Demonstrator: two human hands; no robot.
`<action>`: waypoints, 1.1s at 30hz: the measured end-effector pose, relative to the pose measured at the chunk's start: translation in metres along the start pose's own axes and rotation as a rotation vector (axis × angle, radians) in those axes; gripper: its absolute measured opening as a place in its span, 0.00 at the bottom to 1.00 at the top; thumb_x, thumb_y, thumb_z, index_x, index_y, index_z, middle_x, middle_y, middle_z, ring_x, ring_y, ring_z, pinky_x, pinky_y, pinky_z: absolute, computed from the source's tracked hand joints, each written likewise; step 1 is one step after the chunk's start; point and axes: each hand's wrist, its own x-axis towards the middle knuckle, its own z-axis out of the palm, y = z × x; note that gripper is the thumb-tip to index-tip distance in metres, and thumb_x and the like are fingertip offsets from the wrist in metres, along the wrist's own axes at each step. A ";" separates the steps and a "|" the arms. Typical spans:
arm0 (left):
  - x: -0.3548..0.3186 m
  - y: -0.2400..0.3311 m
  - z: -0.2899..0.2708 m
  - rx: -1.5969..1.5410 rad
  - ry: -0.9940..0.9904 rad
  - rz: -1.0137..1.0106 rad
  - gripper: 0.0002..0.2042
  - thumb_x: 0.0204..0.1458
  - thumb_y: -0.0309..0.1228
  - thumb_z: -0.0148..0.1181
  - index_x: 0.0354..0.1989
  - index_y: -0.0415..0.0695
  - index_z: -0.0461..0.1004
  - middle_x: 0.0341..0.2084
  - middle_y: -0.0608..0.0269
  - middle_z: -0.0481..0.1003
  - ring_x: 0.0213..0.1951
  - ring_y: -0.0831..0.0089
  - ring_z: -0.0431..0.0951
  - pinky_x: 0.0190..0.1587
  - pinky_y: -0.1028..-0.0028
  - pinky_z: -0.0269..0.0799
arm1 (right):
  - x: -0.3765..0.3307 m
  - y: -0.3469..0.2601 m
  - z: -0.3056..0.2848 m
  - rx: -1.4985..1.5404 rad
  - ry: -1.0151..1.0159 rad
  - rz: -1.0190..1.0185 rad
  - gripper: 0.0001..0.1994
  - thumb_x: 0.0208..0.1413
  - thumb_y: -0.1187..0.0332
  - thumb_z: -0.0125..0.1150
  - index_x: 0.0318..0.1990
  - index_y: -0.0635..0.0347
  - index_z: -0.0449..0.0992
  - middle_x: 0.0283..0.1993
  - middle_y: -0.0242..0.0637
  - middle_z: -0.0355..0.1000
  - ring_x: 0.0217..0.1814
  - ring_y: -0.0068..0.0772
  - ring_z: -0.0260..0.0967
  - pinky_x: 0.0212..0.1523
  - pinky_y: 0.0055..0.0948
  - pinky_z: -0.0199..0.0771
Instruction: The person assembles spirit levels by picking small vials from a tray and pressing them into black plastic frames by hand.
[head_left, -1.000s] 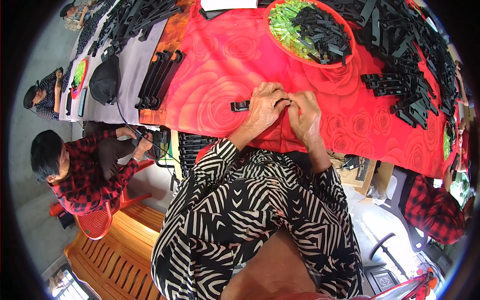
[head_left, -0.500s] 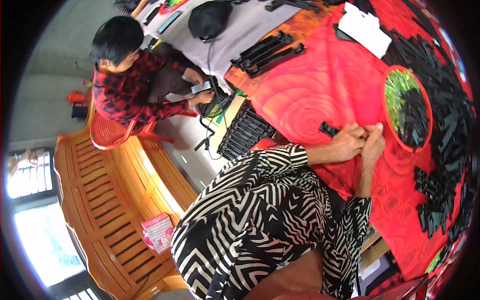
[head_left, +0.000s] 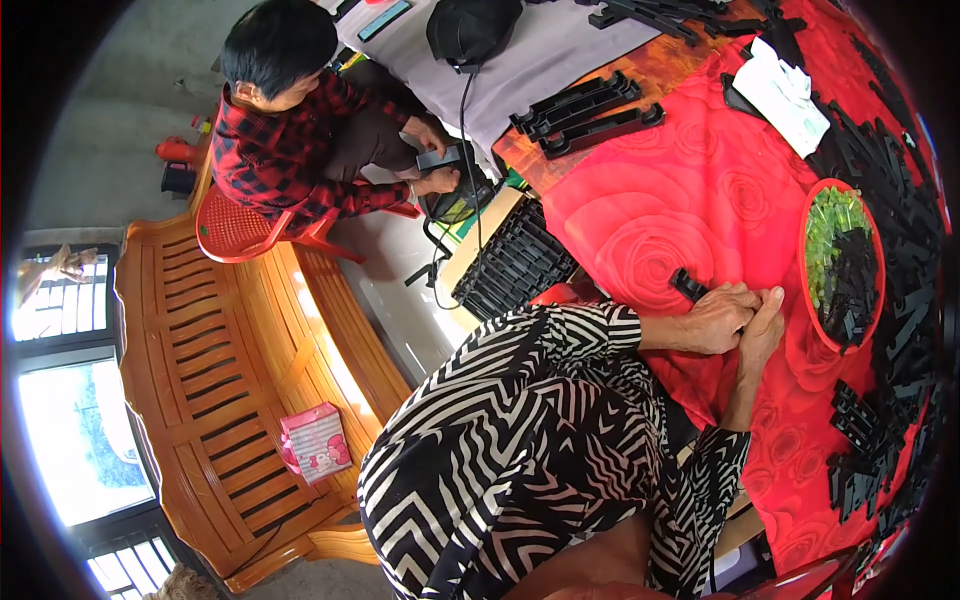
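Over the red rose-patterned tablecloth, my left hand is closed around a black plastic piece, whose end sticks out past the fingers. My right hand is closed and pressed against the left one, fingertips together; what it pinches, if anything, is hidden. Just right of both hands stands a red-rimmed round basin holding small green pieces and small black parts. Beyond it, black plastic strips lie in a large heap along the table's right side.
Long black plastic rails and a white paper lie farther off. Left of the table, black parts stand in rows in a box. A person in a checked shirt sits holding a grey piece. A wooden bench carries a pink-and-white bag.
The whole view has shifted, so the scene sits farther right and lower, apart from the seated person, who is also higher. My hands stay together on the black piece.
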 end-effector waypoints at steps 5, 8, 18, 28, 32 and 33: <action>-0.010 -0.004 -0.015 0.017 -0.021 0.062 0.15 0.36 0.26 0.60 0.37 0.38 0.75 0.40 0.55 0.72 0.43 0.56 0.68 0.48 0.62 0.63 | -0.007 -0.006 0.012 0.007 -0.095 0.048 0.36 0.64 0.45 0.27 0.36 0.70 0.77 0.34 0.60 0.73 0.40 0.62 0.69 0.40 0.52 0.64; -0.006 -0.002 -0.009 -0.017 -0.086 0.070 0.16 0.38 0.26 0.59 0.39 0.37 0.74 0.42 0.53 0.71 0.43 0.55 0.67 0.48 0.62 0.63 | -0.011 -0.006 0.005 -0.046 0.016 0.064 0.37 0.64 0.45 0.26 0.34 0.71 0.77 0.32 0.59 0.73 0.38 0.62 0.69 0.40 0.52 0.64; -0.007 -0.011 -0.007 0.006 -0.133 0.007 0.18 0.40 0.25 0.57 0.43 0.34 0.72 0.43 0.49 0.70 0.44 0.53 0.67 0.50 0.61 0.62 | -0.010 -0.006 0.010 -0.075 0.046 0.103 0.37 0.64 0.45 0.26 0.30 0.70 0.77 0.29 0.57 0.73 0.35 0.61 0.70 0.37 0.52 0.65; -0.004 -0.011 -0.012 0.111 -0.026 0.234 0.11 0.39 0.26 0.60 0.34 0.39 0.74 0.38 0.54 0.74 0.41 0.54 0.72 0.43 0.60 0.68 | -0.005 0.004 0.016 0.224 0.087 0.159 0.28 0.64 0.52 0.34 0.31 0.69 0.76 0.31 0.50 0.74 0.35 0.48 0.71 0.38 0.42 0.68; 0.008 -0.009 -0.030 -0.014 -0.045 0.149 0.07 0.38 0.23 0.63 0.28 0.40 0.74 0.33 0.55 0.75 0.40 0.56 0.74 0.45 0.62 0.69 | -0.010 -0.004 0.005 0.546 0.165 -0.080 0.15 0.63 0.68 0.41 0.37 0.66 0.75 0.35 0.40 0.73 0.37 0.31 0.71 0.39 0.29 0.71; 0.010 -0.010 -0.033 -0.041 -0.053 0.134 0.07 0.39 0.23 0.64 0.28 0.41 0.74 0.33 0.55 0.75 0.39 0.57 0.74 0.45 0.63 0.70 | -0.012 0.001 0.002 0.536 0.181 -0.227 0.18 0.66 0.62 0.42 0.41 0.68 0.75 0.37 0.38 0.73 0.39 0.28 0.70 0.43 0.26 0.70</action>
